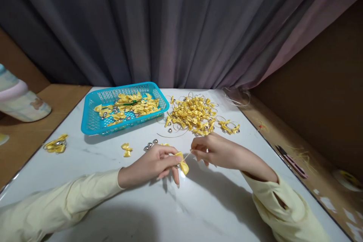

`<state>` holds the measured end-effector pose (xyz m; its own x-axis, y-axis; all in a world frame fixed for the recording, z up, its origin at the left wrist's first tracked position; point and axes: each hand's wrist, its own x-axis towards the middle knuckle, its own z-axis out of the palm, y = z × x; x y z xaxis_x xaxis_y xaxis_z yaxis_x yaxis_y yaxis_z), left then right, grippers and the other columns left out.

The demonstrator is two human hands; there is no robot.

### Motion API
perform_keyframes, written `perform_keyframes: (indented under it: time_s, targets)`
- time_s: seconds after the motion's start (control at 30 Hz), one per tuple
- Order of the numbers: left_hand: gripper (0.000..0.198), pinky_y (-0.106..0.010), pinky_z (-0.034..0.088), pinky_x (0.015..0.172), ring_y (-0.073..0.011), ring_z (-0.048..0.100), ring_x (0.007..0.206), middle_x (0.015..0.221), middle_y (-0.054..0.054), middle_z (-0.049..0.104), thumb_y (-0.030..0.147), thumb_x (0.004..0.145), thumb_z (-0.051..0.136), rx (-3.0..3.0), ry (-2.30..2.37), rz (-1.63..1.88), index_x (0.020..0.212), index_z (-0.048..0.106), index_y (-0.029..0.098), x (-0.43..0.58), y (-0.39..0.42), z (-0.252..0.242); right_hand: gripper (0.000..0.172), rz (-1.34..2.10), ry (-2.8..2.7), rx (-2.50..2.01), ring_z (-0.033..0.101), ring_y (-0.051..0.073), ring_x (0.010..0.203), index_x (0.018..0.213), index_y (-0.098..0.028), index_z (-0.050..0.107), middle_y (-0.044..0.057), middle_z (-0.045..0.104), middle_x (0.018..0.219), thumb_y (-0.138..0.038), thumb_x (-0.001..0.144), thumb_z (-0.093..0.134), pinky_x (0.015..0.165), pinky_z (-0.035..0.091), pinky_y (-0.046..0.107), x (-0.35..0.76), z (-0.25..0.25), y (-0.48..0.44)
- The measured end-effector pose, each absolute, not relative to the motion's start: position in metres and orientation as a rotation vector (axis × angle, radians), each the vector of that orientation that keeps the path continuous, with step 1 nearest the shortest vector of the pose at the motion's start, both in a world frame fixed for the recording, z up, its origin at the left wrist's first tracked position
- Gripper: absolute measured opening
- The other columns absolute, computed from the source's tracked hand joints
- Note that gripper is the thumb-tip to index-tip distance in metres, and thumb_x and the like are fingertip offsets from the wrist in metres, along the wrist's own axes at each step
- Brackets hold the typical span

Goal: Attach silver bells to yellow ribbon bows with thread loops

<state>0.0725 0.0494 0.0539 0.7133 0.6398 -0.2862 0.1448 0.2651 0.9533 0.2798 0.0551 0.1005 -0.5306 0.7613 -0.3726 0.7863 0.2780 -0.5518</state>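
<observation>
Between the thumb and fingers of my left hand [157,162] is a yellow ribbon bow [184,167] with a small silver piece beside it. My right hand [217,152] pinches a thin pale cord [187,155] that runs to the middle of that bow. Just behind my left hand lie several silver heart-shaped beads [149,145]. A loose yellow bow [126,150] rests on the table to their left. Beyond my right hand spreads a heap of yellow bows [193,113] with silver beads and thin cord loops.
A blue plastic basket [85,123] holds more bows and a green-handled tool [130,103]. Another small bunch of bows [56,143] lies far left, near a large bottle [22,98]. Pink-handled scissors [293,164] lie off the table's right edge. A grey curtain [170,26] hangs behind.
</observation>
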Motion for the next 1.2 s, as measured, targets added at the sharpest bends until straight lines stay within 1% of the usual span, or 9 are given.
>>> perform_keyframes:
  time_s: [0.13, 0.23, 0.4, 0.53, 0.7, 0.83, 1.07, 1.13, 1.2]
  targets:
    - [0.031, -0.018, 0.031, 0.042, -0.0063, 0.049, 0.045, 0.075, -0.013, 0.072, 0.039, 0.084, 0.055, 1.279, 0.727, 0.366, 0.077, 0.059, 0.01, 0.065, 0.043, 0.045, 0.016, -1.104, 2.41, 1.472, 0.058, 0.01, 0.053, 0.084, -0.012, 0.061, 0.003, 0.066, 0.062, -0.012, 0.08, 0.046, 0.054, 0.04, 0.02, 0.278, 0.08, 0.07]
    - [0.032, -0.018, 0.024, 0.037, -0.0115, 0.06, 0.055, 0.085, -0.016, 0.072, 0.043, 0.083, 0.054, 1.226, 0.71, 0.336, 0.081, 0.056, 0.011, 0.061, 0.036, 0.032, 0.018, -1.012, 2.402, 1.525, 0.058, 0.011, 0.055, 0.086, -0.012, 0.063, 0.004, 0.067, 0.065, -0.009, 0.078, 0.047, 0.055, 0.04, 0.021, 0.277, 0.069, 0.081]
    - [0.032, -0.019, 0.028, 0.039, -0.0066, 0.046, 0.039, 0.067, -0.008, 0.069, 0.045, 0.086, 0.048, 1.299, 0.779, 0.343, 0.079, 0.049, 0.014, 0.06, 0.025, 0.013, 0.036, -0.772, 2.519, 1.741, 0.058, 0.011, 0.056, 0.1, -0.012, 0.063, 0.005, 0.067, 0.071, 0.001, 0.072, 0.043, 0.055, 0.038, 0.022, 0.286, 0.071, 0.092]
    - [0.027, -0.02, 0.036, 0.049, -0.0085, 0.045, 0.044, 0.05, 0.003, 0.056, 0.04, 0.088, 0.045, 1.445, 0.792, 0.348, 0.083, 0.051, 0.014, 0.06, 0.022, 0.012, 0.023, -0.636, 2.695, 1.725, 0.056, 0.012, 0.057, 0.087, -0.014, 0.066, 0.003, 0.063, 0.066, -0.006, 0.077, 0.047, 0.057, 0.037, 0.024, 0.277, 0.07, 0.089]
    - [0.023, -0.02, 0.037, 0.051, -0.0096, 0.043, 0.042, 0.044, 0.007, 0.046, 0.036, 0.088, 0.042, 1.523, 0.824, 0.319, 0.083, 0.05, 0.015, 0.059, 0.022, 0.014, 0.015, -0.591, 2.997, 1.623, 0.056, 0.013, 0.072, 0.088, -0.017, 0.06, 0.006, 0.06, 0.09, -0.009, 0.082, 0.049, 0.062, 0.038, 0.024, 0.248, 0.031, 0.081]
    - [0.024, -0.019, 0.033, 0.046, -0.0091, 0.04, 0.039, 0.044, 0.008, 0.043, 0.035, 0.088, 0.041, 1.647, 0.858, 0.299, 0.085, 0.054, 0.014, 0.057, 0.022, 0.011, 0.016, -0.825, 3.05, 1.781, 0.053, 0.015, 0.077, 0.084, -0.017, 0.054, 0.005, 0.056, 0.088, -0.005, 0.081, 0.044, 0.065, 0.038, 0.025, 0.239, 0.004, 0.08]
    - [0.021, -0.021, 0.029, 0.047, -0.009, 0.036, 0.041, 0.045, 0.008, 0.04, 0.029, 0.087, 0.044, 1.769, 0.94, 0.449, 0.096, 0.056, 0.014, 0.057, 0.026, 0.006, 0.009, -1.007, 2.974, 1.952, 0.047, 0.013, 0.063, 0.074, -0.017, 0.051, 0.0, 0.052, 0.069, -0.013, 0.082, 0.049, 0.06, 0.035, 0.025, 0.243, 0.008, 0.083]
    - [0.025, -0.021, 0.032, 0.048, -0.0093, 0.04, 0.043, 0.048, 0.008, 0.043, 0.03, 0.086, 0.047, 1.665, 0.953, 0.532, 0.106, 0.05, 0.014, 0.057, 0.027, 0.006, 0.01, -1.236, 2.92, 1.986, 0.046, 0.012, 0.058, 0.076, -0.017, 0.051, -0.002, 0.051, 0.065, -0.023, 0.085, 0.051, 0.056, 0.035, 0.024, 0.243, 0.021, 0.08]
    - [0.031, -0.02, 0.034, 0.048, -0.0086, 0.042, 0.045, 0.053, 0.007, 0.047, 0.034, 0.085, 0.05, 1.506, 0.936, 0.631, 0.11, 0.047, 0.014, 0.056, 0.027, 0.007, 0.016, -1.856, 2.735, 1.958, 0.047, 0.011, 0.056, 0.076, -0.017, 0.05, -0.003, 0.051, 0.063, -0.03, 0.083, 0.057, 0.055, 0.036, 0.024, 0.243, 0.036, 0.074]
